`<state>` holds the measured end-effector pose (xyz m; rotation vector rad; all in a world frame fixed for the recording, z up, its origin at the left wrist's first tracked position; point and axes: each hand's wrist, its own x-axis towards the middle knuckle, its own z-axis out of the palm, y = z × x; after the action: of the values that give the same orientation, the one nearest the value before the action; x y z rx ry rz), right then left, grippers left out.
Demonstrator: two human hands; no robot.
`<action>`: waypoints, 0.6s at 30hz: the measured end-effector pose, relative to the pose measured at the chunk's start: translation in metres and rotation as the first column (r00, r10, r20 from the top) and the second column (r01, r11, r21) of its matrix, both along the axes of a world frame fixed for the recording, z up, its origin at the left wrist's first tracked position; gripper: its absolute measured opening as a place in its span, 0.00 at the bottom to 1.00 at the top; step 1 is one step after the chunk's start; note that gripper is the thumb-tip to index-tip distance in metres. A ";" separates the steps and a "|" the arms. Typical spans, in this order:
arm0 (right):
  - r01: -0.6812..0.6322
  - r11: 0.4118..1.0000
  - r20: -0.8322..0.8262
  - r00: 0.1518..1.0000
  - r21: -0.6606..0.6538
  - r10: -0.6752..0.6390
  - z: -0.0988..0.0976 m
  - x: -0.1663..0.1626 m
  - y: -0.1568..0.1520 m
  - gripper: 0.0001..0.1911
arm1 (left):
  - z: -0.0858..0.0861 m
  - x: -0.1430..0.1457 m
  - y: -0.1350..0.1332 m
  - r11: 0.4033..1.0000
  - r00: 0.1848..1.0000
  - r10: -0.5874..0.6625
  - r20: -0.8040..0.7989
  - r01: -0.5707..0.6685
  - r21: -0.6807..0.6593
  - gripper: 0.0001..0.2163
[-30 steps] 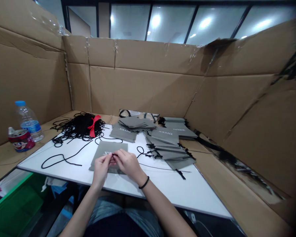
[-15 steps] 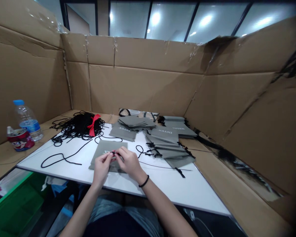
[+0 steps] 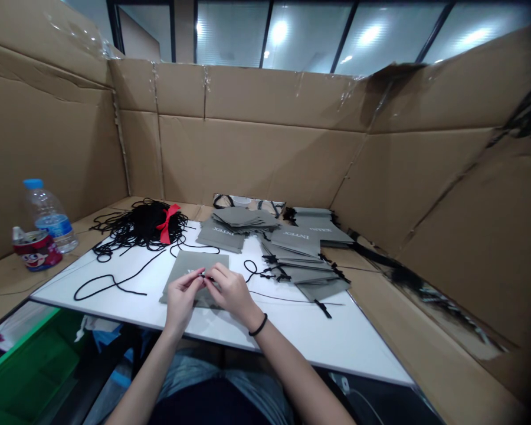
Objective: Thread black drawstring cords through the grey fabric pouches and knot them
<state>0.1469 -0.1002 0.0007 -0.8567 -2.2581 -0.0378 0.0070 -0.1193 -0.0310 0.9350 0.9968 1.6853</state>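
Observation:
My left hand (image 3: 183, 298) and my right hand (image 3: 230, 292) meet over a flat grey pouch (image 3: 183, 264) with pale lettering. Both hands pinch a short bit of black cord (image 3: 203, 275) between thumb and fingers, though most of it is covered by the fingertips. The pouch lies on the white board (image 3: 128, 310), partly under my hands. To the right, a spread of grey pouches (image 3: 292, 241) printed INTEX has black cord ends along the edges. Left of my hands, a loose black cord (image 3: 110, 277) lies looped on the board.
A heap of black cords (image 3: 144, 227) with a red ribbon (image 3: 167, 224) sits at the back left. Beside it stand a water bottle (image 3: 55, 221) and a cut-down red can (image 3: 38, 251). Cardboard walls (image 3: 256, 153) surround the board; a green bin (image 3: 30, 372) is below left.
My fingers have shifted slightly around the black cord, with the fingertips closer together. The pouches and loose cords have stayed where they were.

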 end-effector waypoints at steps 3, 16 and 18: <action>0.001 1.000 -0.015 1.000 -0.007 -0.001 0.000 0.000 0.000 0.08 | -0.002 0.001 0.002 0.999 0.999 -0.037 0.024 0.036 0.009 0.13; -0.017 1.000 -0.101 0.995 -0.019 0.015 0.000 0.005 0.000 0.07 | 0.007 0.003 -0.002 0.983 0.978 -0.181 0.105 0.182 0.005 0.16; -0.014 1.000 -0.104 0.994 -0.012 0.013 0.001 0.007 0.000 0.07 | 0.007 0.003 -0.002 0.981 0.971 -0.191 0.142 0.194 -0.014 0.16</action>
<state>0.1541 -0.1000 0.0014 -0.8313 -2.1687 0.0272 0.0097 -0.1208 -0.0237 0.8538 0.8068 1.5478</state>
